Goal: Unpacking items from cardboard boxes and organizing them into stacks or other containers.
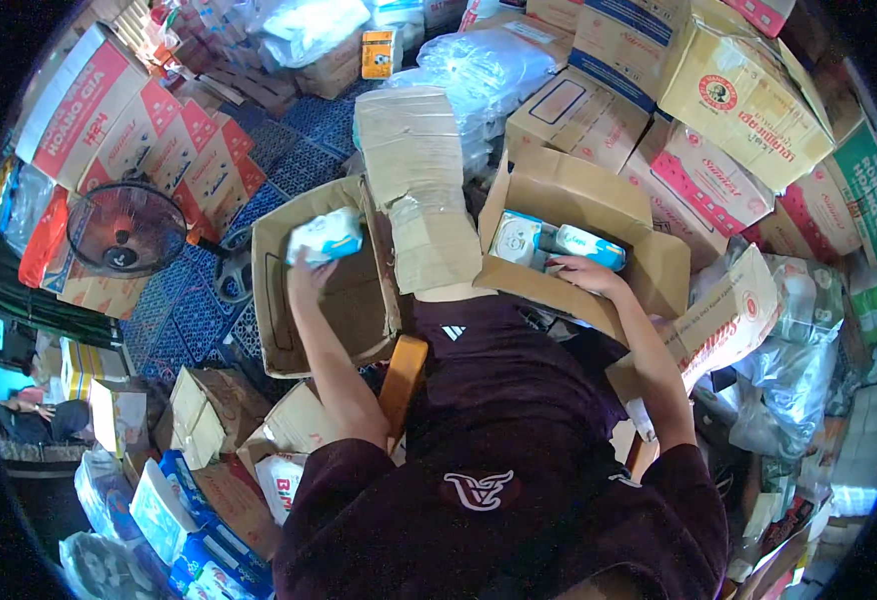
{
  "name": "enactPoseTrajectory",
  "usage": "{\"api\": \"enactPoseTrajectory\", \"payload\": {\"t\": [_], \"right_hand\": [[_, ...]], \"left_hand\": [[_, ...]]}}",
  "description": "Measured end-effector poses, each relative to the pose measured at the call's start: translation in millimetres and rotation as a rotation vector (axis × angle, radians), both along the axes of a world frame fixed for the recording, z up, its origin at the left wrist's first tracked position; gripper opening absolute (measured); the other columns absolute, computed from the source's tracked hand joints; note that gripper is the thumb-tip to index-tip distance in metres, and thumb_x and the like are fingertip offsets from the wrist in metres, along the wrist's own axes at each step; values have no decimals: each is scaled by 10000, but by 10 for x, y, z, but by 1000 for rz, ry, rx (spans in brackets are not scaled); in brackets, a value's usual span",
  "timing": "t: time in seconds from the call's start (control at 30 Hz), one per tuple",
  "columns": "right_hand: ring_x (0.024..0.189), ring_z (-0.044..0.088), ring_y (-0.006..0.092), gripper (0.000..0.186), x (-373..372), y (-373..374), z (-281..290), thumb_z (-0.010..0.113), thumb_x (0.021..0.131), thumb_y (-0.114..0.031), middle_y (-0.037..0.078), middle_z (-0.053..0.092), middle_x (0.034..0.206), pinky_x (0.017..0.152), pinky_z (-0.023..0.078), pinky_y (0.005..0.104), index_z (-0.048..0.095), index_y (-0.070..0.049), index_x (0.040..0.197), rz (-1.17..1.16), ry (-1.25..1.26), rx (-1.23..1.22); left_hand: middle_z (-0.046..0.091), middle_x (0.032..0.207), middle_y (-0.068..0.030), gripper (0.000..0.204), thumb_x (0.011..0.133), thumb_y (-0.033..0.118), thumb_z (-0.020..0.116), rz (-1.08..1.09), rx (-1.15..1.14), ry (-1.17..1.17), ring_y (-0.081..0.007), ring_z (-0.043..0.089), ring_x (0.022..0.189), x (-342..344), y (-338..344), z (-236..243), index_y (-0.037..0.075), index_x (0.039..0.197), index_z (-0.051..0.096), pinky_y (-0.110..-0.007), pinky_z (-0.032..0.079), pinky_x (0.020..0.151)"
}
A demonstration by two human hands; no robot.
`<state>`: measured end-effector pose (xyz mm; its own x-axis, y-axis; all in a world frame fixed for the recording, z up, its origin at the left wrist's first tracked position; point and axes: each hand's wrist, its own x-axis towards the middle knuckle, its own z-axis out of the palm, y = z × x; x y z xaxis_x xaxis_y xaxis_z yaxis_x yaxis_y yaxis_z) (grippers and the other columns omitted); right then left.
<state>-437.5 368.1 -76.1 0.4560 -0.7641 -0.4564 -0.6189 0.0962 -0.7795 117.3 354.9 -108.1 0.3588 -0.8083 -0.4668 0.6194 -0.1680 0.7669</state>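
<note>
My left hand [315,270] grips a white and blue soft pack, apparently wet wipes [327,236], above an open cardboard box [281,345] at the left. Part of that pack is smeared by motion. Inside a second open cardboard box [664,275], at the right, my right hand [587,276] has its fingers curled against another white and blue pack of wipes [594,246]. A similar pack [517,238] lies beside it, to its left. Between the two boxes, a flattened piece of brown cardboard [424,190] stretches out over my lap.
A black fan [124,230] stands at the left on blue plastic pallets [194,310]. Stacked cartons [704,175] rise at the far right, and more cartons [174,145] at the far left. Clear plastic bags [484,70] lie at the back. A person [44,410] is at the left edge.
</note>
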Motion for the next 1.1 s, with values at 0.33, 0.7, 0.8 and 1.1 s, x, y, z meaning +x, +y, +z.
{"api": "enactPoseTrajectory", "payload": {"t": [0.33, 0.7, 0.8, 1.1], "right_hand": [[1039, 530, 207, 426, -15, -25, 4, 501, 831, -279, 118, 579, 1115, 877, 406, 303, 505, -70, 1202, 88, 64, -112], [1033, 539, 265, 451, -51, 24, 34, 547, 799, -358, 154, 578, 1101, 873, 416, 336, 548, -67, 1143, -22, 337, -169], [979, 559, 302, 403, -71, 17, 87, 581, 752, -276, 155, 603, 1031, 850, 438, 381, 567, -57, 1090, -124, 376, -430], [1066, 500, 303, 528, -342, -61, 126, 630, 686, -207, 169, 523, 1105, 886, 373, 532, 442, -38, 1149, -183, 908, -464]], "left_hand": [[587, 928, -170, 432, 724, 238, 617, -181, 498, -760, -266, 561, 777, -211, -137, -762, -75, 1013, 541, -403, 435, 616], [604, 951, -171, 354, 831, 280, 501, -271, 255, -13, -304, 594, 842, -707, -472, -576, 30, 1076, 554, -421, 504, 707], [611, 939, -159, 327, 848, 277, 475, -367, 213, 42, -299, 605, 818, -791, -675, -575, 50, 1069, 560, -424, 515, 685], [619, 930, -141, 320, 889, 278, 408, -228, 131, -401, -271, 617, 828, -930, -642, 116, 63, 1063, 568, -404, 522, 721]]}}
